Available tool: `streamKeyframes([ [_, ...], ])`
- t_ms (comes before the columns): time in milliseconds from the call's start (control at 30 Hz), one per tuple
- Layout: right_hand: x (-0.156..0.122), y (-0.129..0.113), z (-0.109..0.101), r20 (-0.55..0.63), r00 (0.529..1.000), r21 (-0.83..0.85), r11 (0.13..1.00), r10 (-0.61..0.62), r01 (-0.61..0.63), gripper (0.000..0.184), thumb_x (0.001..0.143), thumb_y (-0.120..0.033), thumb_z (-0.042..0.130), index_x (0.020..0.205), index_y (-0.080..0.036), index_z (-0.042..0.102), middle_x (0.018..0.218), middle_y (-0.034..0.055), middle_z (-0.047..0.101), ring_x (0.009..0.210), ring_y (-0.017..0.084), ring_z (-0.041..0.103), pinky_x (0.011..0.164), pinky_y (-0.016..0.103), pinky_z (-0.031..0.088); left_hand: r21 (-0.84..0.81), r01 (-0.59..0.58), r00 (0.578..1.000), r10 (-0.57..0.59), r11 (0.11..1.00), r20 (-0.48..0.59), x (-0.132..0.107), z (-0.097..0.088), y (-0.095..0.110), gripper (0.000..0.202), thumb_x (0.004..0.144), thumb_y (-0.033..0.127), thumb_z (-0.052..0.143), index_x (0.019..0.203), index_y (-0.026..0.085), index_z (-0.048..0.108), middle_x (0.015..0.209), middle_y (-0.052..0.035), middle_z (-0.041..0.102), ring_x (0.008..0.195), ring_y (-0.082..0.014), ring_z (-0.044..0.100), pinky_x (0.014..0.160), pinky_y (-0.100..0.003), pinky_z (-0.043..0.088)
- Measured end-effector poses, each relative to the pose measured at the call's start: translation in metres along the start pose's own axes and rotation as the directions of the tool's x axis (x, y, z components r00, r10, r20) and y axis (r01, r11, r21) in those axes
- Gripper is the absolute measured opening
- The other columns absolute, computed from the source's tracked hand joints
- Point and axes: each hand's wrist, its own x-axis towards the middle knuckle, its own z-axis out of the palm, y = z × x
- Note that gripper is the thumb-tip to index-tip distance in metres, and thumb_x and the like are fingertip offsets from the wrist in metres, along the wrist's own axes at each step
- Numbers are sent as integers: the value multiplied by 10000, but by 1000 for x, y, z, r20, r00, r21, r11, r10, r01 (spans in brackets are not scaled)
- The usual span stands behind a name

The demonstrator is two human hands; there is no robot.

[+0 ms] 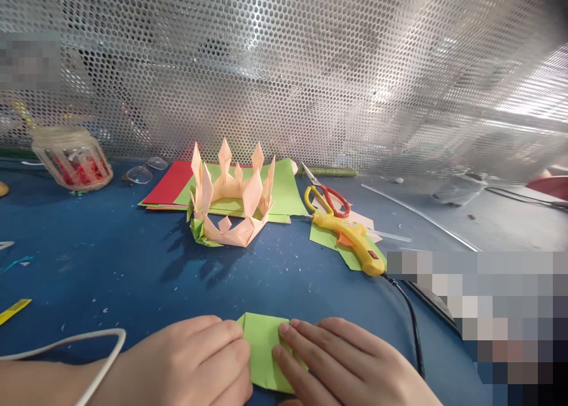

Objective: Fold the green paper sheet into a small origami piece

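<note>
The green paper (265, 350) lay flat on the blue table (133, 276), close to the near edge, with both of the person's hands on it. From the head camera, the left hand (195, 361) rested palm down on the sheet's left side, its fingers loosely curled and covering that edge, pinching nothing. The right hand (350, 361) lay flat over the right side, fingers stretched out and pressing the paper down, fingertips (284, 330) just short of the sheet's upper corner; it clasped nothing either. The two hands nearly met over the sheet.

Farther back on the table stood a peach paper crown (231, 202) with tall folded points, a small green folded piece tucked at its left base. Behind it lay a stack of red and green sheets (177, 184). To the right of the crown sat red-and-yellow scissors (326, 197) and, just in front of them, a yellow glue gun (348, 240) on green scraps, its black cord running toward the near edge. A clear jar (73, 157) stood far left, glasses (144, 170) near it. A perforated metal screen (310, 68) closed off the back. A white cable (89, 347) looped by the left wrist.
</note>
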Motion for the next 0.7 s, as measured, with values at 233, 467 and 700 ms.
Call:
streamKeyframes([
  [233, 3, -4, 11, 77, 993, 215, 971, 89, -104, 481, 1065, -174, 310, 750, -171, 674, 680, 17, 712, 632, 131, 668, 588, 255, 531, -184, 151, 980, -122, 971, 159, 5, 0, -3, 343, 997, 81, 390, 867, 179, 692, 752, -12, 716, 676, -154, 656, 730, -262, 573],
  [467, 1, -4, 14, 48, 994, 298, 948, 99, -109, 536, 1072, -164, 276, 672, -183, 632, 558, -6, 579, 478, 117, 485, 463, 249, 413, -253, 227, 950, -157, 940, 268, 2, -3, -7, 353, 1047, 199, 363, 919, 189, 692, 812, -23, 703, 739, -175, 642, 710, -276, 537],
  [700, 3, 1, 3, 219, 971, 401, 898, 99, -182, 450, 1068, -213, 337, 704, -178, 600, 619, 7, 575, 539, 126, 516, 497, 231, 427, -281, 209, 964, -149, 937, 219, 2, 4, -10, 463, 1049, 160, 309, 675, 202, 579, 615, 17, 580, 554, -144, 501, 504, -273, 402],
])
